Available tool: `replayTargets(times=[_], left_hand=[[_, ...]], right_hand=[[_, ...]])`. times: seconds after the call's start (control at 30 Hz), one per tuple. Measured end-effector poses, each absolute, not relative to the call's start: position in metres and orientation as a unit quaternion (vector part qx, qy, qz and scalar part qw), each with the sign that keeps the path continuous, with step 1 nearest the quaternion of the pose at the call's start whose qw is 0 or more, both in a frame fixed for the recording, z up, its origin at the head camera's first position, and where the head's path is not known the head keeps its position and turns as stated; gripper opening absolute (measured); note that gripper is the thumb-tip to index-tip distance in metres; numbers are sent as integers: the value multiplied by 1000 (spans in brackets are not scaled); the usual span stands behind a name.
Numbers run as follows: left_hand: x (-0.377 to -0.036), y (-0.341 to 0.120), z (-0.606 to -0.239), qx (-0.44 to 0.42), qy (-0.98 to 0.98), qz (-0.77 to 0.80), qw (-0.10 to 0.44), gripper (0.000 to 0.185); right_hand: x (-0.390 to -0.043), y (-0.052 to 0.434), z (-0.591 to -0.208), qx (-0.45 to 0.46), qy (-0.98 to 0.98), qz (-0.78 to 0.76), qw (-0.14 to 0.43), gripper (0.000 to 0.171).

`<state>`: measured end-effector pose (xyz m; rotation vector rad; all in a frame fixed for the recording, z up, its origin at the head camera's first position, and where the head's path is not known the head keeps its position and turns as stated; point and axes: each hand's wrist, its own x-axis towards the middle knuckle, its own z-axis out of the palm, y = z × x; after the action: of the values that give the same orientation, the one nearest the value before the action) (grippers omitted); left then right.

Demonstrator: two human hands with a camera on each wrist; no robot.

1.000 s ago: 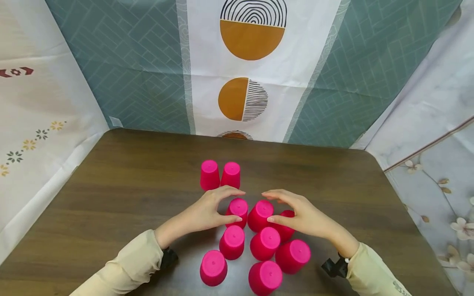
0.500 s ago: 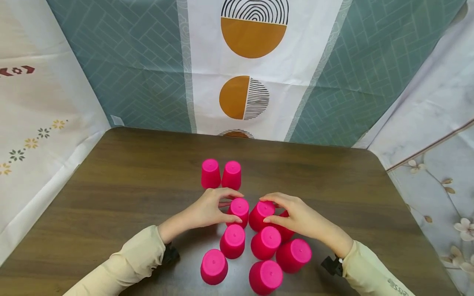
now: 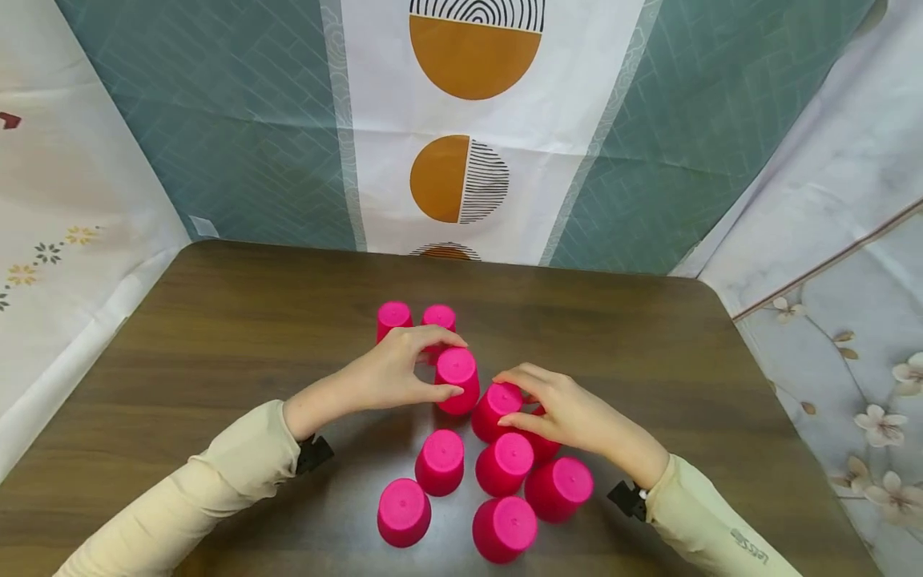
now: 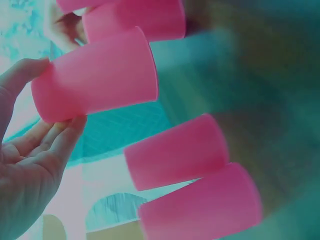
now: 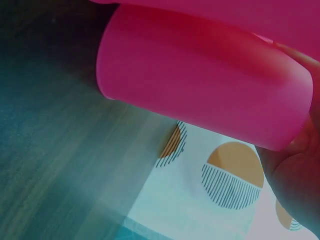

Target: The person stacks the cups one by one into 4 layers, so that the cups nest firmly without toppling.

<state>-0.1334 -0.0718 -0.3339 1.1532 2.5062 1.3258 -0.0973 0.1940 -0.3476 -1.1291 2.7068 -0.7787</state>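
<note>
My left hand (image 3: 397,369) pinches an upside-down pink plastic cup (image 3: 457,383) between thumb and fingers. The left wrist view shows this held cup (image 4: 95,77) gripped near its base, with its rim apart from the other cups. On the right, my right hand (image 3: 577,410) has its thumb and fingers round a second pink cup (image 3: 496,410). In the right wrist view, a pink cup (image 5: 200,85) covers most of the fingers. A further cup (image 3: 542,442) is partly hidden under my right hand.
Two pink cups stand behind my left hand, one (image 3: 393,316) beside the other (image 3: 439,316). Nearer me are several more upside-down cups, among them a front-left one (image 3: 404,513) and a front-right one (image 3: 505,530). Fabric (image 3: 252,120) hangs behind the wooden table (image 3: 216,320).
My left hand has closed on its cup and moved it away from me, towards the rear pair. The right hand's fingers have drawn in round its cup, which stays about where it was.
</note>
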Motion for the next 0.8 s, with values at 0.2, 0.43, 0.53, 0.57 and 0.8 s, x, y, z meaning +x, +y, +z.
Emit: replayTargets(times=[0.2,0.43,0.53,0.57,0.8], left_hand=[[-149,-66,-318,396,821,411,2,53],[-177,-47,-311,411,805,427,-1,47],[-189,-38,-310,420,799,431,10,46],[-193,-36,-311,421,797,433,16,46],[-209,-21,-314,404,818,403,73,47]], right_hand=[[-105,190,-346,-379,890,-247,56,52],[-107,192,-341,-388,887,-242,60,50],[-109,192,-340,-391,887,-239,63,49],[-109,192,-339,-391,887,-238,65,49],[-105,188,-335,-386,894,-215,79,54]])
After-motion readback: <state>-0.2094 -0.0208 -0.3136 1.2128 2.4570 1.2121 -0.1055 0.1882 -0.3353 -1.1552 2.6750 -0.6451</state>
